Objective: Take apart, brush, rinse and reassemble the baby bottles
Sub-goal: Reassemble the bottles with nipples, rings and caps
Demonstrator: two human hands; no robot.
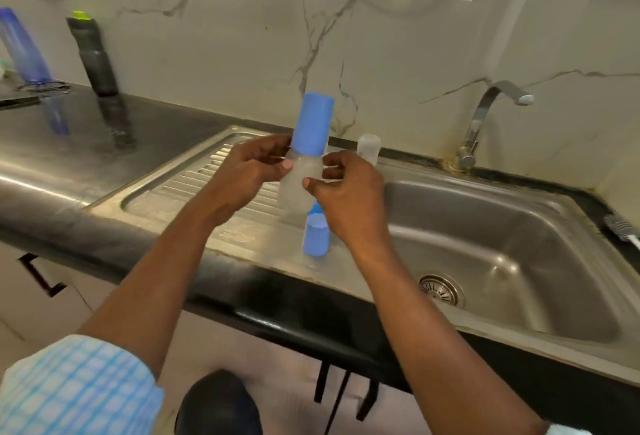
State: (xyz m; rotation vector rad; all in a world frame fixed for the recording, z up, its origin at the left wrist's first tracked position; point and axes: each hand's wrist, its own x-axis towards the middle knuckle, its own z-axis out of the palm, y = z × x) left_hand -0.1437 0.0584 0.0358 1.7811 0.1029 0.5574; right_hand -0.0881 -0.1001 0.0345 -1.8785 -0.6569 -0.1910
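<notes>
Baby bottle (298,189) upright, left hand (247,166) and right hand (348,195) pinching its sides

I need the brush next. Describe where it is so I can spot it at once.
Start at the steel sink and follow its rim to the right, well past the tap. The brush lies there on the dark counter, at the edge of the view. Its dark bristled head and white handle set it apart from the blue-capped bottle left of the basin.
</notes>
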